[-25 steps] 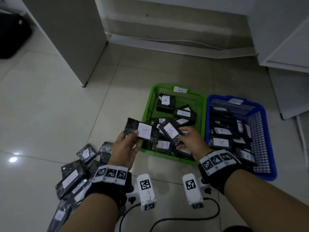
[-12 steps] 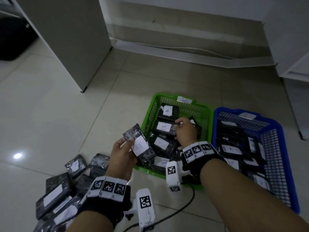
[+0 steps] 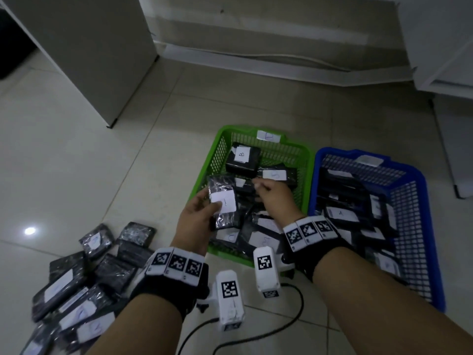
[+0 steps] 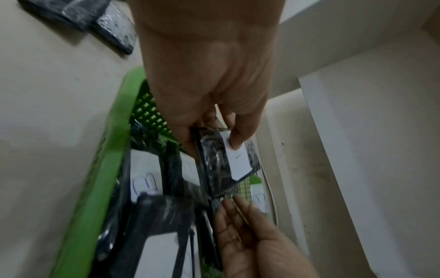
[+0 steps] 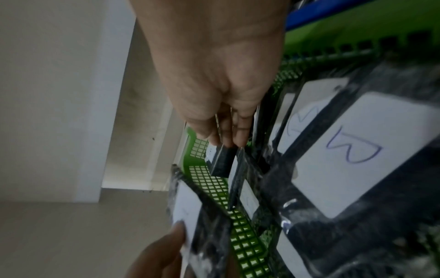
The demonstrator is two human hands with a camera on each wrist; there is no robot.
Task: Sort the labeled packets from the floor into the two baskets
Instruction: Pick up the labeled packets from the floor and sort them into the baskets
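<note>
My left hand (image 3: pixel 215 203) grips a black packet (image 3: pixel 224 201) with a white label, thumb on the label, just over the near-left edge of the green basket (image 3: pixel 240 128). The left wrist view shows the same packet (image 4: pixel 228 161) pinched by my left hand (image 4: pixel 214 139). Over the middle of the green basket my right hand (image 3: pixel 258 184) hangs with relaxed fingers and holds nothing; its fingertips (image 5: pixel 239 135) sit just above packets marked B (image 5: pixel 345 159). The blue basket (image 3: pixel 432 226) beside it holds several labeled packets. More packets (image 3: pixel 76 290) lie piled on the floor at the left.
A white cabinet panel (image 3: pixel 89 47) stands on the tiles at the back left, and more white furniture (image 3: pixel 448 47) at the back right. A black cable (image 3: pixel 281 324) runs across the floor under my wrists. Bare tile lies left of the green basket.
My right hand carried a B packet into the green basket and let it go. My left hand turned its packet upright and brought it closer to the basket.
</note>
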